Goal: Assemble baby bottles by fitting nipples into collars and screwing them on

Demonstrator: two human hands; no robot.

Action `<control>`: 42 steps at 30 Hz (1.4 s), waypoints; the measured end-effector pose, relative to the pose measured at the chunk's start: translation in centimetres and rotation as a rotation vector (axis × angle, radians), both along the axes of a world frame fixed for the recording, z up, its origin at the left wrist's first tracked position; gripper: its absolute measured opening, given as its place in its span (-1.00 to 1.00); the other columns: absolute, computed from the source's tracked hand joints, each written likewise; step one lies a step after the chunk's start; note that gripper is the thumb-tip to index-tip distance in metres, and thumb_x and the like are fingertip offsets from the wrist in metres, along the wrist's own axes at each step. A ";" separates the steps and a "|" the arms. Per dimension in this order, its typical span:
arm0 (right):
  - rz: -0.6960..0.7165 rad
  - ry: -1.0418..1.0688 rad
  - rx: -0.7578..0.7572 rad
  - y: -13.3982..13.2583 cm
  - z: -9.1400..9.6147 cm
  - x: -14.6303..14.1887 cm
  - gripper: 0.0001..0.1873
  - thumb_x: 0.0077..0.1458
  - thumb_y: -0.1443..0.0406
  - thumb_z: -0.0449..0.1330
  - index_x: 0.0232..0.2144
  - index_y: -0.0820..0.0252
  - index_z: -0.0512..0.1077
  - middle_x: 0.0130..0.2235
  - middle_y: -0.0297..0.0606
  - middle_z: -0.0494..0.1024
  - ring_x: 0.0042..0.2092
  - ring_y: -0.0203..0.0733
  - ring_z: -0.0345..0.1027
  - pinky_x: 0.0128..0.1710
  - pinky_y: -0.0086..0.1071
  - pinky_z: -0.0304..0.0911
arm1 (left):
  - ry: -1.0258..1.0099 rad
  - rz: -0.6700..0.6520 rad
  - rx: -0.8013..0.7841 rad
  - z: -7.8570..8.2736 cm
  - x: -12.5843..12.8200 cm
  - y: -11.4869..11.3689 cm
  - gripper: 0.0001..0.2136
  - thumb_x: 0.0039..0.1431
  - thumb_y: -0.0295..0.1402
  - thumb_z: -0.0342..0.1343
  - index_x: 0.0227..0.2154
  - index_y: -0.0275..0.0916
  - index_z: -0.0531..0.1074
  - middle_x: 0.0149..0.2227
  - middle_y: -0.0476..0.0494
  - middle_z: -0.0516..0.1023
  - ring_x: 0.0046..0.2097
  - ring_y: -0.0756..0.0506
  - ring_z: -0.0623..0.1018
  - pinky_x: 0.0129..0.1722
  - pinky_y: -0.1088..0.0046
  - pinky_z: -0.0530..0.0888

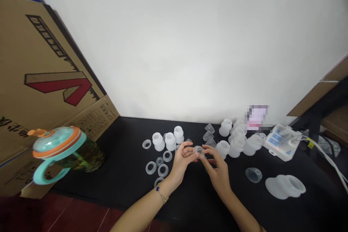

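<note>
Left hand [181,159] and right hand [219,170] meet over the black table [195,197], fingertips pinching a clear ring [198,149] between them. To the right sit a frosted bottle [280,186] and, beside it, a clear cap [253,175]. Loose rings [147,168] lie left of the hands. Farther back stand three white bottles [170,142], then the white wall [174,50].

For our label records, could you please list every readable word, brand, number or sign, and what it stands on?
No words read clearly.
Cardboard box: red, hatched angular mark, wordless.
Same box: banner, handwriting, small print; too blurred or small.
White power strip: blue labels, too small.
Pixelated patch: obscured.
</note>
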State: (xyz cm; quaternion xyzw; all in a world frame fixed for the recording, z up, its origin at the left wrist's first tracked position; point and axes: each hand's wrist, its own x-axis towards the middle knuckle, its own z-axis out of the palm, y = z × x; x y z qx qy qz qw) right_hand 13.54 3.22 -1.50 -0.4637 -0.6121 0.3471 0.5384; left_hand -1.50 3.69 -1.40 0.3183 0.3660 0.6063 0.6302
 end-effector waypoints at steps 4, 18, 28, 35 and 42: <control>0.034 0.004 -0.033 0.1 0.1 -0.1 -0.71 0.13 0.11 0.32 -0.13 0.08 0.53 0.09 -0.06 0.55 0.08 0.12 0.47 -0.28 -0.26 0.55 | 0.005 0.010 0.002 0.0 0.0 0.2 -0.58 -0.08 -0.40 0.46 -0.18 -0.24 0.40 -0.40 -0.02 0.60 -0.38 -0.01 0.59 -0.37 0.55 0.47; 0.093 0.094 -0.152 0.0 0.1 -0.2 -0.75 0.13 0.08 0.32 -0.30 0.08 0.43 0.04 -0.08 0.60 0.01 0.09 0.54 -0.27 -0.29 0.47 | 0.079 -0.026 -0.037 0.3 -0.3 0.1 -0.64 -0.08 -0.43 0.42 -0.22 -0.24 0.42 -0.48 0.06 0.53 -0.46 0.04 0.47 -0.46 0.59 0.38; 0.125 0.109 -0.140 -0.2 0.4 -0.2 -0.75 0.17 0.07 0.29 -0.36 0.11 0.44 0.03 -0.07 0.60 -0.05 0.07 0.54 -0.22 -0.26 0.43 | 0.028 -0.039 -0.077 1.1 -0.2 0.0 -0.63 -0.20 -0.44 0.46 -0.32 -0.23 0.42 -0.53 0.11 0.48 -0.50 0.06 0.42 -0.47 0.59 0.33; 0.148 0.163 -0.179 -0.1 0.3 -0.1 -0.73 0.16 0.06 0.31 -0.37 0.12 0.44 0.03 -0.05 0.60 -0.12 0.06 0.56 -0.23 -0.23 0.41 | -0.005 -0.072 -0.056 0.5 -0.3 0.2 -0.62 -0.20 -0.44 0.46 -0.31 -0.22 0.41 -0.55 0.12 0.47 -0.51 0.06 0.41 -0.47 0.58 0.32; 0.133 0.164 -0.168 -0.2 0.4 -0.1 -0.71 0.15 0.06 0.31 -0.38 0.13 0.44 0.03 -0.02 0.61 -0.16 0.05 0.57 -0.22 -0.21 0.43 | 0.027 -0.067 -0.061 0.6 -0.4 0.2 -0.61 -0.22 -0.47 0.45 -0.32 -0.23 0.41 -0.58 0.10 0.50 -0.54 0.07 0.38 -0.49 0.58 0.28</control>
